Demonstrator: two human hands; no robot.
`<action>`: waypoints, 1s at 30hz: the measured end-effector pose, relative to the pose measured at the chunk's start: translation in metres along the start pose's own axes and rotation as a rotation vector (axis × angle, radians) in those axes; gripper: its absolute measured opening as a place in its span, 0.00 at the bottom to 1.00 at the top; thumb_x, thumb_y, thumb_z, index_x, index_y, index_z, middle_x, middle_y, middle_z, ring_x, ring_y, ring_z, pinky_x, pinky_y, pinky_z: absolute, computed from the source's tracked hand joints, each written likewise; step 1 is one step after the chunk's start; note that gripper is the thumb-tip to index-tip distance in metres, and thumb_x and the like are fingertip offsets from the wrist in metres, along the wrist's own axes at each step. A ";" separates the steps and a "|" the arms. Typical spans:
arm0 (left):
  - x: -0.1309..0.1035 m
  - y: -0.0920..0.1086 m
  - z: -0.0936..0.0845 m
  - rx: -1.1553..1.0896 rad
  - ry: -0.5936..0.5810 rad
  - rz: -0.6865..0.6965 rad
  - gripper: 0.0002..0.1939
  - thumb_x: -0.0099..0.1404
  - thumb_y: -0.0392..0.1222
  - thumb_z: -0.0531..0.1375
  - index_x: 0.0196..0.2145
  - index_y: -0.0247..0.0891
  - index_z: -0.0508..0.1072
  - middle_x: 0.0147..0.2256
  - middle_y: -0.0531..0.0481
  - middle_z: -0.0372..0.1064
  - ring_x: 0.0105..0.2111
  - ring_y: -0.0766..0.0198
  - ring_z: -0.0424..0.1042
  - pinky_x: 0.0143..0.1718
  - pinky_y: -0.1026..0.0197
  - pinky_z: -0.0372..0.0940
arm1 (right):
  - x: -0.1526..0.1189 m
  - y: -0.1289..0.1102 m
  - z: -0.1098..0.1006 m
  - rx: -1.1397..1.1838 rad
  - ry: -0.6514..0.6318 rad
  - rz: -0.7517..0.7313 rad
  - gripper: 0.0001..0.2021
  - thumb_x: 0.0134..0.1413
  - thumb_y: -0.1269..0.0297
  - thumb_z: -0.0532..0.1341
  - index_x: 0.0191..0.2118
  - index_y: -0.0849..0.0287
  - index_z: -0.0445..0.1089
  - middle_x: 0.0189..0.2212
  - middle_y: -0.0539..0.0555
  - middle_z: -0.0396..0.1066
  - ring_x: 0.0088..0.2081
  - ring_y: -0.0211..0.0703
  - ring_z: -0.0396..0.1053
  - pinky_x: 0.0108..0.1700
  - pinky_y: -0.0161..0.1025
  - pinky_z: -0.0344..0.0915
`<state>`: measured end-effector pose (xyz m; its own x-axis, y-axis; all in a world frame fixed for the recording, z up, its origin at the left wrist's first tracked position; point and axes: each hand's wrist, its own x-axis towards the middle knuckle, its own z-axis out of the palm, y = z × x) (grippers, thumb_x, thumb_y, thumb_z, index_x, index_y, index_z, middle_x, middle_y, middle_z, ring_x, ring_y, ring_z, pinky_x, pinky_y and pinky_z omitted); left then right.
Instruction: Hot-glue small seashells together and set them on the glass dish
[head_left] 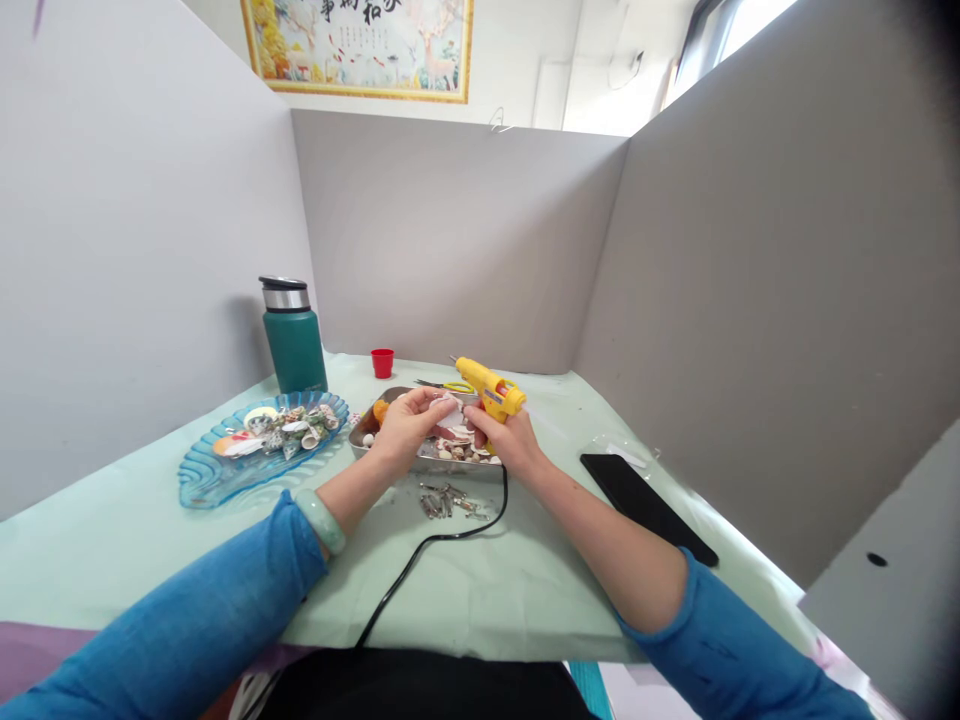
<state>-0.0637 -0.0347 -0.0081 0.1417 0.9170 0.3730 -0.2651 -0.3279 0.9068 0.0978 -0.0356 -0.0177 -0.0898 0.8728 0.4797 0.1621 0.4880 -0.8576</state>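
Over a metal tray (427,464) of small shells, my left hand (405,428) pinches a flat white piece (448,408), perhaps a shell; its exact kind is hard to make out. My right hand (513,440) is wrapped round the grip of a yellow hot glue gun (484,381), whose nozzle points up and away to the left. The right fingertips are close to the white piece, and I cannot tell whether they touch it. From the gun a black cord (435,538) runs down over the table's front edge. Several small metal clips (448,500) lie in front of the tray.
At left, a blue scalloped dish (196,482) holds shells, with a green bottle (292,345) behind it. A red cup (382,363) and yellow-handled scissors (457,387) are at the back. A black slab (649,508) lies at right. Grey partitions (457,240) enclose the table.
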 end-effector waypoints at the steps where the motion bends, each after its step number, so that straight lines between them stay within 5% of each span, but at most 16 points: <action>1: 0.000 0.000 0.000 0.001 -0.002 -0.002 0.18 0.49 0.48 0.68 0.33 0.34 0.71 0.29 0.51 0.72 0.29 0.65 0.71 0.27 0.62 0.69 | 0.000 0.000 0.000 0.005 0.005 -0.002 0.11 0.50 0.56 0.61 0.24 0.56 0.67 0.14 0.48 0.64 0.18 0.38 0.62 0.25 0.38 0.62; 30: 0.003 -0.005 -0.003 0.001 0.007 0.000 0.18 0.49 0.48 0.68 0.33 0.34 0.72 0.30 0.50 0.72 0.30 0.64 0.71 0.27 0.64 0.69 | 0.002 0.002 0.002 0.028 0.025 0.038 0.12 0.50 0.52 0.61 0.26 0.55 0.69 0.14 0.46 0.65 0.17 0.37 0.63 0.23 0.36 0.61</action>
<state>-0.0646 -0.0299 -0.0125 0.1350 0.9185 0.3717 -0.2643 -0.3281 0.9069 0.0959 -0.0331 -0.0187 -0.0595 0.8905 0.4511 0.1376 0.4549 -0.8798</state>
